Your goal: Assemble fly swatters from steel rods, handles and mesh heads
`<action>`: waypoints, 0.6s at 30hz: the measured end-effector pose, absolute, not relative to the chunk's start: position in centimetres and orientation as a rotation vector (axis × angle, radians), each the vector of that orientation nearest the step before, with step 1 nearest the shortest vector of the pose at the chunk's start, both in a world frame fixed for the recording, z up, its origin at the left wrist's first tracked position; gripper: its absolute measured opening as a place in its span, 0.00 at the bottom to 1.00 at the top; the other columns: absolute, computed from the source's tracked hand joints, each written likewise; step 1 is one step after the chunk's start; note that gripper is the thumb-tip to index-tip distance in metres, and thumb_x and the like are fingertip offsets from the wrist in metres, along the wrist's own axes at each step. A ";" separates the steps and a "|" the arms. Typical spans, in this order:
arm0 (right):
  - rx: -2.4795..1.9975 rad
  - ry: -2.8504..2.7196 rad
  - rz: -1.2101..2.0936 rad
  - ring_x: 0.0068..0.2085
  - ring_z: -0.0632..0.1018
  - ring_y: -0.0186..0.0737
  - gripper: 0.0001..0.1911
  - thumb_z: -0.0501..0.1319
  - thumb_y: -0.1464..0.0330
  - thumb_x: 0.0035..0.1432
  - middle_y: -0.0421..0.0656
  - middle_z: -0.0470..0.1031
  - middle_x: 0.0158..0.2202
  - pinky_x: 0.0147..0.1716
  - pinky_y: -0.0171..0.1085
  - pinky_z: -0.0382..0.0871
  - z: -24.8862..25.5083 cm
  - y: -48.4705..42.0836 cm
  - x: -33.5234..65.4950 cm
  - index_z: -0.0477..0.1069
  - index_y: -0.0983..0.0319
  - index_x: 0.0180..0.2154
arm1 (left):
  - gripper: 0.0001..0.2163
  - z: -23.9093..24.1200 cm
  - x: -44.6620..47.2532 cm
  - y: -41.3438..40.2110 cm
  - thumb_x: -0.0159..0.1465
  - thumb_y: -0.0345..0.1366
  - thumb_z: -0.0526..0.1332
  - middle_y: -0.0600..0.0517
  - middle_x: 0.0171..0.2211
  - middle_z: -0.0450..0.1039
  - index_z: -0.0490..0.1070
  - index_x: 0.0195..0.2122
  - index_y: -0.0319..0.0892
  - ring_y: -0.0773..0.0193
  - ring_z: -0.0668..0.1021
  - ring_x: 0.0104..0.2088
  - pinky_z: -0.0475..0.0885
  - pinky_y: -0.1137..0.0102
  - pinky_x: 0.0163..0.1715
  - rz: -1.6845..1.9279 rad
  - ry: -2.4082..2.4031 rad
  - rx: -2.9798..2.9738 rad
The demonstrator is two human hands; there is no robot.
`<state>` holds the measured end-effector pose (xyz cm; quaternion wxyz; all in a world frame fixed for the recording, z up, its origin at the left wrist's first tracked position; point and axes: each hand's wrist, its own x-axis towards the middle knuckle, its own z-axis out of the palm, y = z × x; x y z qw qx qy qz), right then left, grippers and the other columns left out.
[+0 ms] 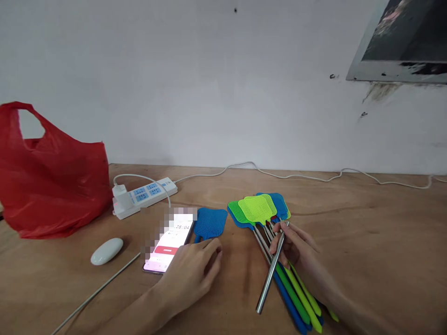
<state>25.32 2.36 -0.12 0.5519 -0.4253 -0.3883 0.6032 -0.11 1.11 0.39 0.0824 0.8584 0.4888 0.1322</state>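
Right hand [296, 251] is pinching a metal tube [270, 274] over the pile of fly swatters [260, 209] near the table's [366, 232] front edge. Left hand [195, 274] lies on the neck of the blue swatter head [211, 222], right beside the phone [167, 246]. Can't tell if it's actually gripping.

A makeshift small-goods work area is indicated. A bare plywood table [366, 218] is set against a scuffed, stained white wall [209, 93]. A power strip [146, 194] is laid at centre left, a red plastic bag [52, 186] is kept at the left edge, and a batch of fly swatters [258, 209] is gathered right of centre.
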 end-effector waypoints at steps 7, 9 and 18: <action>-0.969 -0.928 1.476 0.21 0.71 0.30 0.23 0.74 0.49 0.47 0.43 0.77 0.24 0.20 0.28 0.66 0.6 2.2 25.3 0.78 0.63 0.26 | 0.14 0.8 0.3 0.5 0.75 0.36 0.46 0.54 0.29 0.71 0.65 0.34 0.45 0.61 0.74 0.28 0.60 0.68 0.29 0.484 1.160 2.483; -0.931 -0.941 1.509 0.23 0.73 0.31 0.21 0.73 0.50 0.49 0.42 0.78 0.26 0.24 0.29 0.69 0.8 2.2 25.2 0.80 0.63 0.28 | 0.12 0.9 0.4 0.3 0.75 0.38 0.47 0.54 0.31 0.72 0.65 0.35 0.45 0.62 0.74 0.30 0.60 0.69 0.30 0.503 1.095 2.471; -0.920 -1.212 1.504 0.33 0.81 0.38 0.15 0.71 0.54 0.56 0.46 0.82 0.38 0.31 0.33 0.75 0.8 1.8 25.3 0.81 0.60 0.34 | 0.12 0.5 0.7 -0.2 0.74 0.41 0.51 0.56 0.29 0.70 0.60 0.33 0.45 0.62 0.72 0.27 0.58 0.69 0.27 0.426 1.085 2.475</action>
